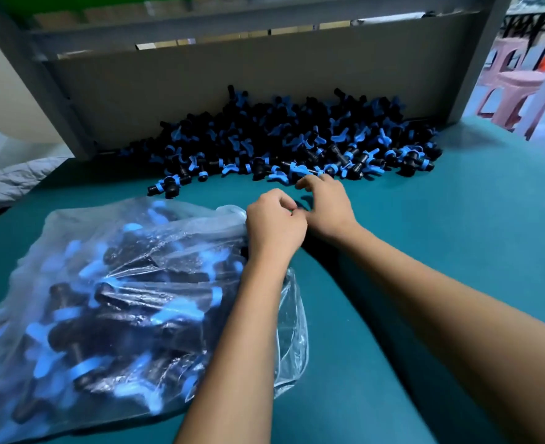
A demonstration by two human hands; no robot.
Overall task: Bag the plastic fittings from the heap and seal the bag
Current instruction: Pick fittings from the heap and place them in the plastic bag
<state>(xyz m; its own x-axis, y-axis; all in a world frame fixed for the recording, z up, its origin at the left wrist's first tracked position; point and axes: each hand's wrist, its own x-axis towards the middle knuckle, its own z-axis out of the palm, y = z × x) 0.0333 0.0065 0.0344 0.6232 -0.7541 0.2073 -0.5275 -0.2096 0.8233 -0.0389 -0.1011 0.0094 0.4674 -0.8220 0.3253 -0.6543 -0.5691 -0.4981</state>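
Observation:
A clear plastic bag (111, 302) full of black and blue fittings lies on the teal table at the lower left. Its gathered neck (232, 213) points toward the middle of the table. My left hand (274, 224) grips that neck with curled fingers. My right hand (327, 206) sits right beside it, thumb against my left hand and fingers curled just in front of the heap; what it pinches is hidden. The heap of black and blue fittings (284, 136) is piled against the back panel.
A grey board and metal frame (200, 78) wall off the back of the teal table (457, 238). Pink plastic stools (517, 81) stand beyond the right edge. Crumpled grey fabric (11, 181) lies at the far left.

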